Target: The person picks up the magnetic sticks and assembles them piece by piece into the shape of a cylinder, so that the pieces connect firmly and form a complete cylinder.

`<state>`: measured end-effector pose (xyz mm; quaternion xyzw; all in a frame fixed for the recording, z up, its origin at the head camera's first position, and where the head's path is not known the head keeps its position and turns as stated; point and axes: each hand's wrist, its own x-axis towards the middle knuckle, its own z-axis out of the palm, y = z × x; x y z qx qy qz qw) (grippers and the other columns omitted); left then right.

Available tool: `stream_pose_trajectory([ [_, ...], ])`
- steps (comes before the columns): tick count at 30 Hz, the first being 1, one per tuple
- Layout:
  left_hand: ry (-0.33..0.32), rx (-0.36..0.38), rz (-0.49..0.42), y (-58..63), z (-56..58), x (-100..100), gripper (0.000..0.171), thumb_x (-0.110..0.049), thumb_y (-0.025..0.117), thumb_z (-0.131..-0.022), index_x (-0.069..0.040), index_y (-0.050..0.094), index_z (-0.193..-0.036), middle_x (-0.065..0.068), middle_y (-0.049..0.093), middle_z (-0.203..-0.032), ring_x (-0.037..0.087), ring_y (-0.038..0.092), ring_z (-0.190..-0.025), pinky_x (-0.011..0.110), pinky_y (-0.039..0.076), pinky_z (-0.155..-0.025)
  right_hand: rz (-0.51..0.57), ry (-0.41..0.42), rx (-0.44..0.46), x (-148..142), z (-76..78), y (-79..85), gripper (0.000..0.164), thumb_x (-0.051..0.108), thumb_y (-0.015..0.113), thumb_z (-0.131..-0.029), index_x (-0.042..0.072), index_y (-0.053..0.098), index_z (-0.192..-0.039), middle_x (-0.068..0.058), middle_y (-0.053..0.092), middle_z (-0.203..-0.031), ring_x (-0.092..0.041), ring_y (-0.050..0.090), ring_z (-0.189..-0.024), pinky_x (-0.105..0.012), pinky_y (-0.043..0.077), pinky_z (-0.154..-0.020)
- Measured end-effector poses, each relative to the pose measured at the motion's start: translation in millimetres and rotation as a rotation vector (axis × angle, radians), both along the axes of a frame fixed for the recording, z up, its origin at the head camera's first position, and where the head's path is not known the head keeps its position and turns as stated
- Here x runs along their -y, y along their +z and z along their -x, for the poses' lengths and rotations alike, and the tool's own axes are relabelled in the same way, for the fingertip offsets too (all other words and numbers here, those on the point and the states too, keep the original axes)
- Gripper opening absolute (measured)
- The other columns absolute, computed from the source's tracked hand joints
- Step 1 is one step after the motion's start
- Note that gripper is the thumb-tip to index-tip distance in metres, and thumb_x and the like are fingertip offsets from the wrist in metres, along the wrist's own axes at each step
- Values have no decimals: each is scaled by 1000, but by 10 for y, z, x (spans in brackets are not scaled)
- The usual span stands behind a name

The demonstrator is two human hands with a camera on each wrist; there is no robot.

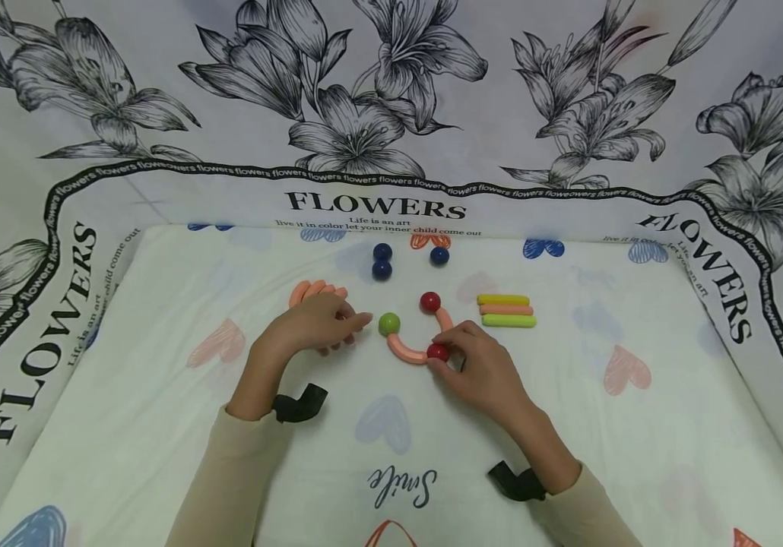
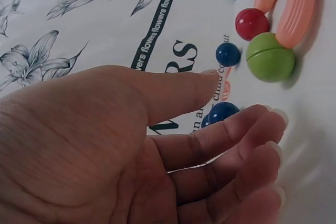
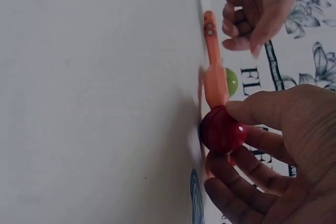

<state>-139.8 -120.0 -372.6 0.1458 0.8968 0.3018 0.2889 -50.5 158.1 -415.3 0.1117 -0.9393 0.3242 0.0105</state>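
My right hand (image 1: 483, 368) pinches a red ball (image 3: 223, 132) between thumb and fingers. From that ball a curved orange piece (image 1: 405, 351) runs left to a green ball (image 1: 388, 324). A second orange piece (image 1: 444, 319) reaches from near the right fingers up to another red ball (image 1: 429, 302). My left hand (image 1: 316, 323) holds nothing; its thumb and fingers are loosely bent, palm facing the green ball (image 2: 270, 59), with a gap between. Several orange curved pieces (image 1: 304, 290) lie just beyond the left hand, partly hidden by it.
Two dark blue balls (image 1: 381, 260) sit close together at the back, with a third blue ball (image 1: 439, 256) to their right. Right of the red balls lie a yellow stick (image 1: 503, 300), an orange stick (image 1: 506, 310) and a lime stick (image 1: 509, 321). A heart-printed cloth (image 1: 569, 425) covers the table.
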Motion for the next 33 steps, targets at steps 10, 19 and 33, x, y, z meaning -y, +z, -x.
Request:
stream_pose_trajectory([
  [10,90,-128,-88,54,10,85,36,-38,60,-107,-5,75,-109,8,70,-80,21,65,-64,31,51,-61,25,-39,-24,-26,-1,-79,26,27,87,-89,16,78,-112,1,68,-101,-14,60,-87,-27,53,-75],
  [19,274,-331,-160,-46,-59,321,35,-34,59,-108,-10,67,-133,14,70,-112,29,66,-98,40,54,-78,55,-35,-42,-45,31,-106,26,26,89,-88,15,79,-109,1,69,-96,-13,62,-85,-27,56,-76],
  [33,362,-231,54,-78,66,730,55,-39,53,-108,-2,56,-148,24,65,-140,44,61,-130,58,54,-99,72,-37,-24,-72,59,-81,27,23,89,-88,15,79,-111,0,69,-99,-14,64,-88,-29,59,-79],
])
